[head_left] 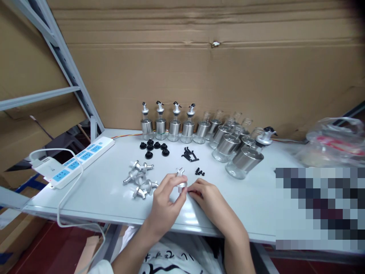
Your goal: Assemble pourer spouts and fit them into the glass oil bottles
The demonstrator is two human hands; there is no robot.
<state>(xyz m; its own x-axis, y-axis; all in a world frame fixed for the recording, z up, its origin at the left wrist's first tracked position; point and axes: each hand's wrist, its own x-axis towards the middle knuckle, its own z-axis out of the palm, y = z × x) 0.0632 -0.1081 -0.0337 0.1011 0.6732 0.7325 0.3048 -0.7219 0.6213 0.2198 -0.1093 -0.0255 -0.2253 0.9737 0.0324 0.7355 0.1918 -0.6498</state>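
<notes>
My left hand (pixel 168 198) pinches a silver pourer spout (pixel 181 184) upright between thumb and fingers, just above the table. Close to its right, my right hand (pixel 203 192) is closed with its fingertips pressed together; what they hold, if anything, is too small to make out. Several loose silver spouts (pixel 140 178) lie in a pile to the left. Behind my hands are small black caps (pixel 199 172), thin black levers (pixel 189 154) and a group of black rubber stoppers (pixel 150 146).
Glass bottles with steel sleeves (pixel 186 129) line the back; some carry fitted pourers, others have bare necks. A white power strip (pixel 82 161) with a cable lies at the left edge. Plastic bags (pixel 336 142) sit at the right. Cardboard (pixel 185 68) walls the back.
</notes>
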